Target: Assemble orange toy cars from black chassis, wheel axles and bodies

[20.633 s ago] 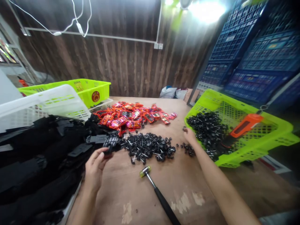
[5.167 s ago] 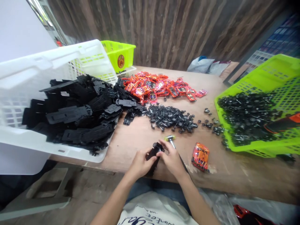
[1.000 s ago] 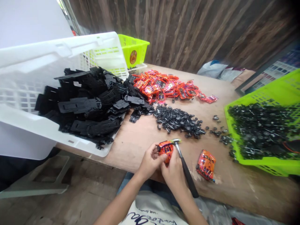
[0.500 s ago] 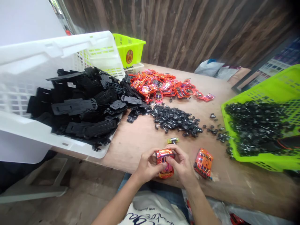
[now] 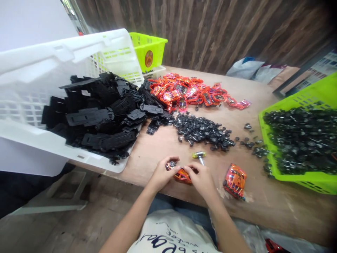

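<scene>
From the head view, the left hand point(image 5: 162, 174) and right hand point(image 5: 201, 179) both pinch an orange toy car point(image 5: 180, 173) near the table point(image 5: 184, 200) front edge. Bare wood lies around them; a hammer point(image 5: 199, 155) sits just behind, a second car point(image 5: 235, 180) to the right.

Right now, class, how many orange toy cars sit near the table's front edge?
2: one toy car gripped between left hand and right hand; second car on the table right of them.

Both hands point(image 5: 184, 174) hold an orange toy car point(image 5: 179, 173) at the table point(image 5: 163, 154) edge
</scene>
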Action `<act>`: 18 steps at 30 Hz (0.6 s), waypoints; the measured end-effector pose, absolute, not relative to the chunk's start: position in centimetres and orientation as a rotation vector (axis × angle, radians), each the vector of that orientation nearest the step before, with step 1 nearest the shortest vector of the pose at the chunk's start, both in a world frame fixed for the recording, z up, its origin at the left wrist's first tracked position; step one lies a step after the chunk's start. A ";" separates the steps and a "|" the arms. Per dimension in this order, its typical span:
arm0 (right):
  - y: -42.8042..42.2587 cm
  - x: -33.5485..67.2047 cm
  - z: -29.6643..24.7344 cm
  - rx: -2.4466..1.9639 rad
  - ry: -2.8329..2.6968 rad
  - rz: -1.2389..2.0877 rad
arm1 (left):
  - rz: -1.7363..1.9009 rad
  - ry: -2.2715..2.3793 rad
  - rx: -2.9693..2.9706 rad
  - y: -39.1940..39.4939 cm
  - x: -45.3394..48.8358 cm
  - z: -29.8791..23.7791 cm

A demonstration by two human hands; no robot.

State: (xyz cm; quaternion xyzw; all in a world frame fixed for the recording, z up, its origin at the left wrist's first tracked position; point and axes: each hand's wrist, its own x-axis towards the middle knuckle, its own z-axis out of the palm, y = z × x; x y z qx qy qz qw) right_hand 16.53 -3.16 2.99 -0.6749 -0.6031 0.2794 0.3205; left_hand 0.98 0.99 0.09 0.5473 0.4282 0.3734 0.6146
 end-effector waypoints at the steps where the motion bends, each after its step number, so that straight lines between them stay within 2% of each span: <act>1: -2.9 16.8 2.8 -1.819 -1.532 0.742 | 0.838 0.985 1.270 1.0 0.9 0.1; 5: -3.9 17.3 2.4 -1.763 -1.597 0.756 | 0.810 1.000 1.250 1.0 0.7 -0.1; 10: -6.6 16.6 1.7 -1.709 -1.790 0.463 | 0.823 0.987 1.308 1.1 0.9 -0.2; 12: -6.8 16.5 1.6 -1.721 -1.740 0.445 | 0.797 0.988 1.320 1.2 0.6 0.2; 14: -6.3 16.9 1.4 -1.719 -1.622 0.626 | 0.783 0.942 1.334 1.2 -0.2 0.8; 18: -4.9 18.3 1.3 -1.564 -1.258 1.263 | 0.827 0.768 1.555 0.9 -1.7 1.8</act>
